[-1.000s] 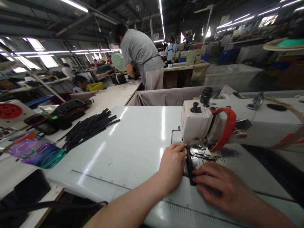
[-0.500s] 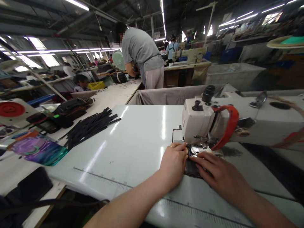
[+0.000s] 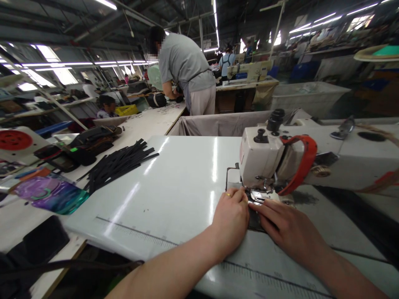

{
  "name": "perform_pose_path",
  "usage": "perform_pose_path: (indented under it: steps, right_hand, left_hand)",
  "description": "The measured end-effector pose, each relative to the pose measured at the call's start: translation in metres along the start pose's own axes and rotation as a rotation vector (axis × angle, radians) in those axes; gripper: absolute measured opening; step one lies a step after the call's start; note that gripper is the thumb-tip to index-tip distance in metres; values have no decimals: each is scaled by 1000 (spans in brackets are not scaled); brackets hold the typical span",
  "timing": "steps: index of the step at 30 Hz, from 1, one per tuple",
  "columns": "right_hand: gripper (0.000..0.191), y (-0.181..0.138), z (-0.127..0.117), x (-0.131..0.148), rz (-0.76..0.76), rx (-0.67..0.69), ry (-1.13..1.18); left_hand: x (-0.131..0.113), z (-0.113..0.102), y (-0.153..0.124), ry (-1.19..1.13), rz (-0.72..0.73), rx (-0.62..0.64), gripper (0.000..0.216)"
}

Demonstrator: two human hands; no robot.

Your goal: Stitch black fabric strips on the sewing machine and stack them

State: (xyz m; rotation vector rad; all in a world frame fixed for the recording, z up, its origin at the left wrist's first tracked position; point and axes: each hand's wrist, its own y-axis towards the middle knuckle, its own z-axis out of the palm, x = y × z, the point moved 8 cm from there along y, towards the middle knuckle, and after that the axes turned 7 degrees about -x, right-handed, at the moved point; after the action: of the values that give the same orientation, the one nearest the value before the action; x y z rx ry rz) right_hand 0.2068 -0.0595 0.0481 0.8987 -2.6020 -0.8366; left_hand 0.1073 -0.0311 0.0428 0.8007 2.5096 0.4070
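My left hand (image 3: 232, 218) is closed at the front of the sewing machine (image 3: 260, 158), its bent fingers pressed together on the edge of a small dark flat piece (image 3: 256, 222). A ring shows on one finger. To its right, my right hand (image 3: 288, 224) lies with fingers stretched out and fingertips resting on the same piece. The piece lies flat on the machine bed, right by the metal presser foot (image 3: 259, 196). Both hands cover much of it, so its full shape and material cannot be made out.
The pale worktop (image 3: 177, 178) has a printed ruler (image 3: 137, 229) along its front. Black strips (image 3: 120, 164) are heaped at the left, beside a purple and teal pouch (image 3: 52, 193). A red curved guard (image 3: 304, 166) is on the machine. A person (image 3: 190, 66) bends over a farther table.
Both hands have shifted very slightly, and less of the dark piece shows between them. The camera view has moved a little. The person at the far table stays bent over.
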Motion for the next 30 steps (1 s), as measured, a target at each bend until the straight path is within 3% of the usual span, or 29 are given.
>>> perform_pose_path:
  steps: [11, 30]
  right_hand:
    - [28, -2, 4, -1, 20, 32, 28]
    - [28, 0, 2, -3, 52, 14, 64]
  left_hand:
    - [-2, 4, -3, 39, -13, 28, 33]
    - [-2, 4, -1, 72, -15, 22, 29]
